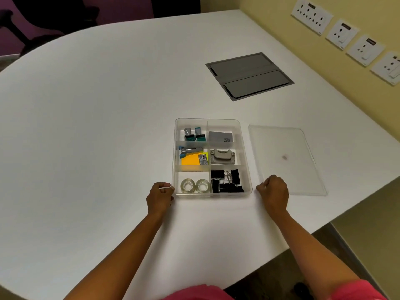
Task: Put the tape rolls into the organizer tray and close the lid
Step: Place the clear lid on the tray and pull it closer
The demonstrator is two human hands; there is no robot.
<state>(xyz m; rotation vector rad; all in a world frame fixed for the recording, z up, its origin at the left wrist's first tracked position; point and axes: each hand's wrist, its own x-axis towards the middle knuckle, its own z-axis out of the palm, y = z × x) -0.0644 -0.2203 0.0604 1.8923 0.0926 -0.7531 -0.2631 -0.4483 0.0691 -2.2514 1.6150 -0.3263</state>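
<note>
From the head view, both tape rolls [195,186] are already lying side by side in the tray's [246,161] near-left compartment, so that part looks done. The lid [285,159] is lying flat on the table [108,126] just right of the tray, not yet on. The left hand [160,197] is curling loosely at the tray's near-left corner, touching it; the right hand [273,192], fingers curled and gripping nothing, is sitting between tray and lid

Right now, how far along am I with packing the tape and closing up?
Done: both tape rolls sit in the organizer tray, near-left compartment. In hand: nothing; left hand rests at the tray's near-left corner, right hand beside its near-right corner. Left: the lid lies flat on the table, right of the tray.
</note>
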